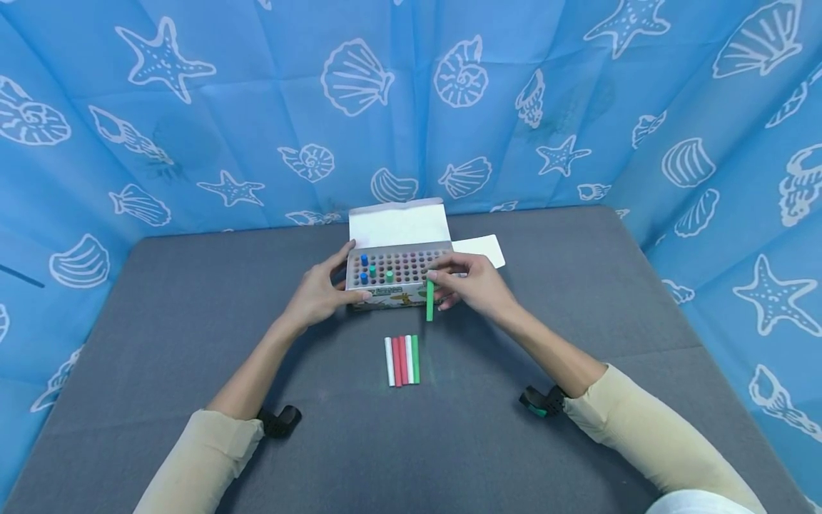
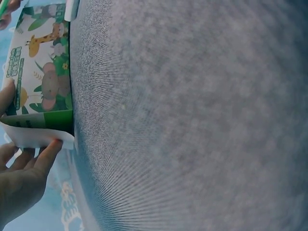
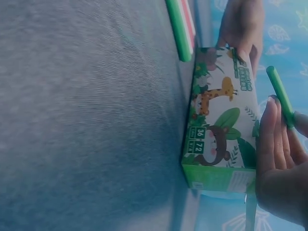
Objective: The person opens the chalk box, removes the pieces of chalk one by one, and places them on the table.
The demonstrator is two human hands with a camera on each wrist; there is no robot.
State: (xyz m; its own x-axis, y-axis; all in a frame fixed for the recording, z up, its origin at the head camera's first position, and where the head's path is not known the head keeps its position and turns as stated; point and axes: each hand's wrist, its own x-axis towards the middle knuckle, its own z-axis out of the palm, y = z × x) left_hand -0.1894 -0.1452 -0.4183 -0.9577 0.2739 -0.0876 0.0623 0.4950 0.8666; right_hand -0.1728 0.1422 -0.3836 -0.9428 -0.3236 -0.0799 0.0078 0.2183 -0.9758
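Pinches a green stick (image 1: 429, 303) in right hand (image 1: 475, 285), just at the front wall of the open box (image 1: 398, 298), toward its right end; grips the box's left end with left hand (image 1: 317, 289). Note two blue and two green stick ends (image 1: 363, 260) standing in holes at left of the grid (image 1: 411, 265). Note also five sticks (image 1: 403, 360) (white, red, red, white, green) lying side by side on the grey table (image 1: 449, 442), on the near side.

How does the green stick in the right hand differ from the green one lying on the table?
The held green stick is pinched in the right hand, raised off the gray table; the other green stick lies on it. The held green stick is by the box; the other green stick lies next to a white stick. Both are slim, straight and green.
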